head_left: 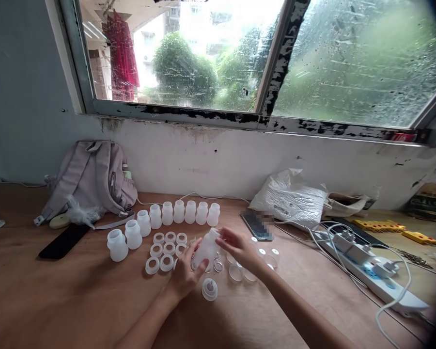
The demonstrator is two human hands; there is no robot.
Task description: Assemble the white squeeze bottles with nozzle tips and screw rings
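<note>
A frosted white plastic bottle [205, 249] is tilted above the table, its narrower end up and to the right. My left hand [187, 271] is wrapped round its body. The fingers of my right hand [236, 246] are closed at the neck end; whether they pinch the rim or a small part there is hidden. Just below on the table sits a translucent nipple-shaped piece in a round base [210, 289]. White collar rings [166, 262] stand in rows left of my hands. Clear caps [236, 272] lie partly behind my right forearm, near small clear discs [218, 266].
Several more frosted bottles [167, 213] form a curved row at the back left. Behind them are a backpack [90, 174] and a black phone [63, 247]. To the right lie another phone [257, 225], a silvery pouch [294, 196] and a power strip [378, 276] with loose cables.
</note>
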